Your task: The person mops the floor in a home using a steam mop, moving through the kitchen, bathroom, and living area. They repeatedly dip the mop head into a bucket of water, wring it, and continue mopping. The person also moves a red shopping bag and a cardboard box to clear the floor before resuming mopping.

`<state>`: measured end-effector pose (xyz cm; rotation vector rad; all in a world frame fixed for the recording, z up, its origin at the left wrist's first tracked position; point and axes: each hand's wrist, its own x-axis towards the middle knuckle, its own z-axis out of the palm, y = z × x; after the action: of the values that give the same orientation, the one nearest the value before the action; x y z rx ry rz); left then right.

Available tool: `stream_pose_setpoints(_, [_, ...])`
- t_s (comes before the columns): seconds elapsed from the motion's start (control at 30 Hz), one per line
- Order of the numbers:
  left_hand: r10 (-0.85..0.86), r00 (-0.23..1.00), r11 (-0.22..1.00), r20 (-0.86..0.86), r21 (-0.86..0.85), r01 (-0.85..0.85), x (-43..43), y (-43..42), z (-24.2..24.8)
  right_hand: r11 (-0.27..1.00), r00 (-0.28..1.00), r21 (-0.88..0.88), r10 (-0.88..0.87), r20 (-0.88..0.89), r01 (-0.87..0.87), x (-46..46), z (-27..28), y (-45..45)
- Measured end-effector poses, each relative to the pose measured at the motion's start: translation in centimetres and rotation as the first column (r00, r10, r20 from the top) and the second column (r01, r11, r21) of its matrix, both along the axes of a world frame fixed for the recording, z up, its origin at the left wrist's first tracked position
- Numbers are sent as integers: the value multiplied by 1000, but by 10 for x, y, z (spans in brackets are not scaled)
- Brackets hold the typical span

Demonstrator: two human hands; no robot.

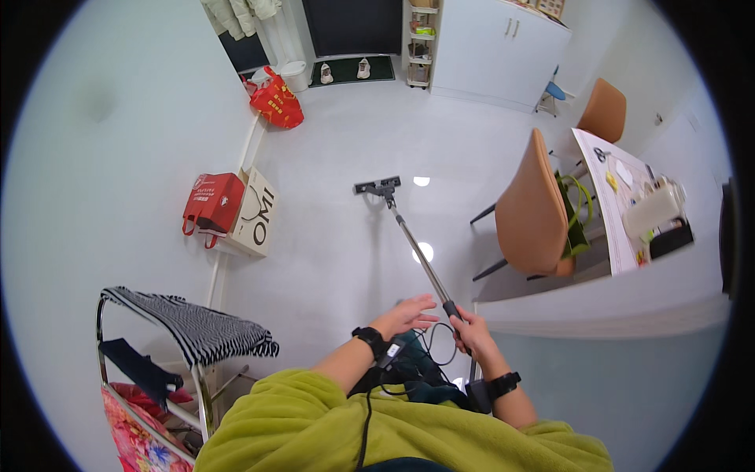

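A floor-cleaning tool with a metal pole slants across the view. Its flat dark head is at the far end over the pale tiled floor. My right hand is closed around the black grip near the pole's upper end. My left hand is just left of the grip, fingers apart and holding nothing. Dark wristbands are on both wrists, and thin black cables hang between my arms. Part of the tool below my right hand is hidden by my hand and clothing.
On the left stand a metal rack with a striped cloth, a cream paper bag and two red bags. To the right are a brown chair and a cluttered table. Shoes rest on a dark doormat ahead.
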<state>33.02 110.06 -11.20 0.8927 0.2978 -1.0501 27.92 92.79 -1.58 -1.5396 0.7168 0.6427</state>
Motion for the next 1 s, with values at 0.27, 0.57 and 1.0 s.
stream_pose_setpoints(0.27, [503, 863, 837, 38, 227, -498, 149, 166, -8, 994, 991, 1, 113, 67, -113, 336, -56, 53])
stream_pose_setpoints(0.57, [845, 520, 513, -124, 460, -725, 203, 204, -20, 964, 949, -67, 265, 174, -257, 735, -143, 144])
stream_pose_setpoints(1.0, [496, 768, 851, -405, 54, -522, 415, 42, -131, 831, 834, -144, 549, 57, -538, 470, -6, -45])
